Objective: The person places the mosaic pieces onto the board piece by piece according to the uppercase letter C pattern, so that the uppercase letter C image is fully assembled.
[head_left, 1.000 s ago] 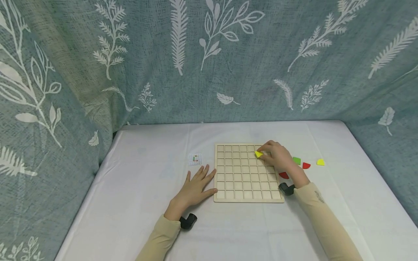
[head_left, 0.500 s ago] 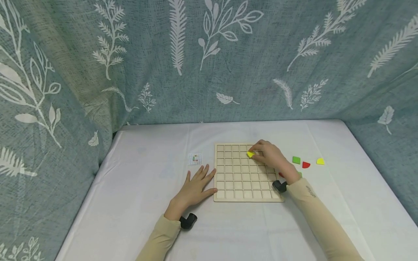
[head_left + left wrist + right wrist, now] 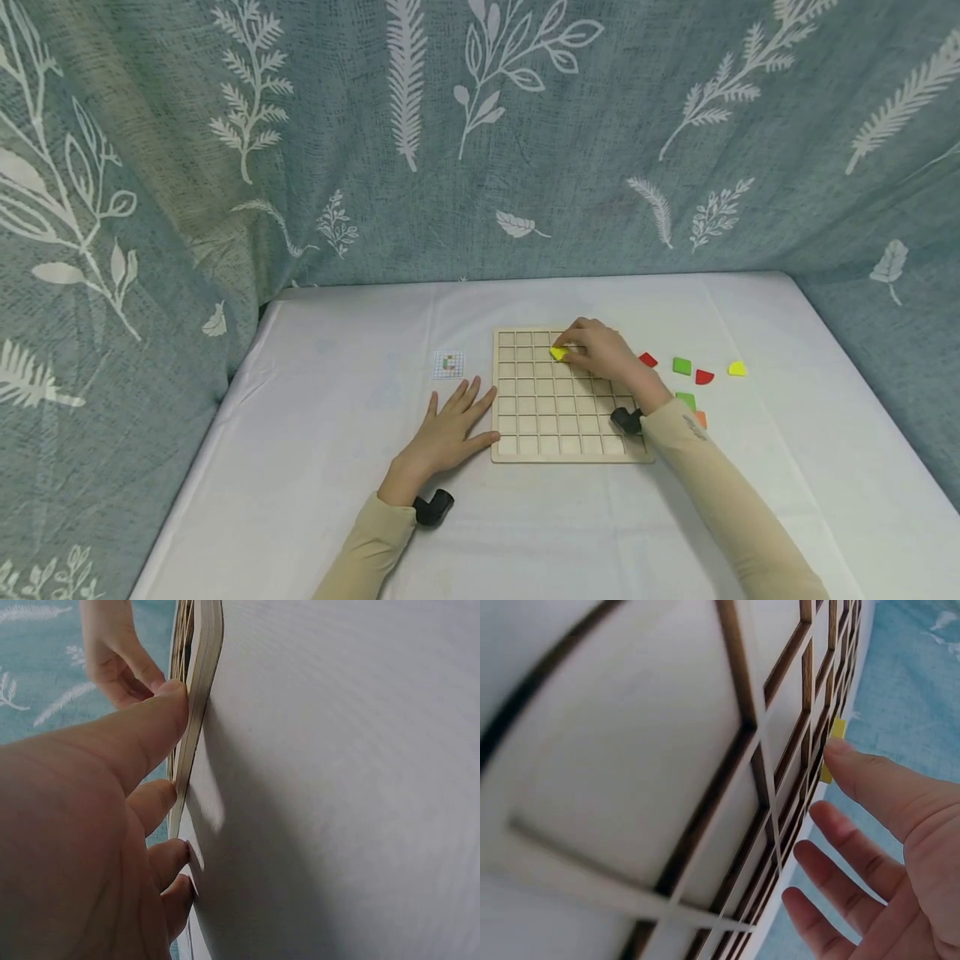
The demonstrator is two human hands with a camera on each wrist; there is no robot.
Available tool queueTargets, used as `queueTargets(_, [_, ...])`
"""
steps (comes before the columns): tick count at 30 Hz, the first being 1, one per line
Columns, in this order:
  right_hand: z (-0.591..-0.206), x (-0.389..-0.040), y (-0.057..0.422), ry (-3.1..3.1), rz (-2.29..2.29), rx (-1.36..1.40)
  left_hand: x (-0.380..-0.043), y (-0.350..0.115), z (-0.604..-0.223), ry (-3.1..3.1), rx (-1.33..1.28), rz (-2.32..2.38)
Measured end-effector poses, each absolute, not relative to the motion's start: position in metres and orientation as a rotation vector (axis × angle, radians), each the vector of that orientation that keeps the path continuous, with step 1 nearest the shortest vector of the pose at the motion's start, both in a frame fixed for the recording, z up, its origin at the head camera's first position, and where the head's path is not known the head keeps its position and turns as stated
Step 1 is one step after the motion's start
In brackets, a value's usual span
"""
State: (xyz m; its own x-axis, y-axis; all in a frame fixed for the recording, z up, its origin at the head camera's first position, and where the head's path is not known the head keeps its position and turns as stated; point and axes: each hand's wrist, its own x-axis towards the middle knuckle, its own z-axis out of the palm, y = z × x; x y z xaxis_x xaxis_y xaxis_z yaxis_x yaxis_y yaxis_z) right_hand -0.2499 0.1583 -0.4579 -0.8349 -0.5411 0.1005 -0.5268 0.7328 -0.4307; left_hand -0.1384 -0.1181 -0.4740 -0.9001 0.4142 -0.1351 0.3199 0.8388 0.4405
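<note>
A square wooden grid board lies on the white table, its cells divided by thin ridges. My left hand rests beside it with fingers spread, the thumb and a fingertip touching its left edge; the left wrist view shows the thumb against the rim. Over the upper rows of the board, my right hand pinches a small yellow piece between thumb and fingers. In the right wrist view the yellow piece is mostly hidden behind the thumb, and the other fingers are held apart from it.
Left of the board lies a small printed grid card. To its right are a red piece, green pieces, a red quarter-round, a yellow piece and an orange piece partly behind the sleeve. A leaf-patterned curtain hangs behind.
My right hand has moved left across the board's upper rows, carrying the yellow piece. Pieces formerly covered by the right hand and arm now show. The left hand stays put.
</note>
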Motion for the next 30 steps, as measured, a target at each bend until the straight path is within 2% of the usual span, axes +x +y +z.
queueTargets(22, [-0.461,-0.256,0.148,2.771,-0.825,-0.962,-0.137,-0.118,-0.471,2.794,0.585,0.602])
queueTargets(30, [-0.463,-0.257,0.15,2.713,-0.973,-0.823,-0.137,-0.118,-0.47,2.794,0.582,0.601])
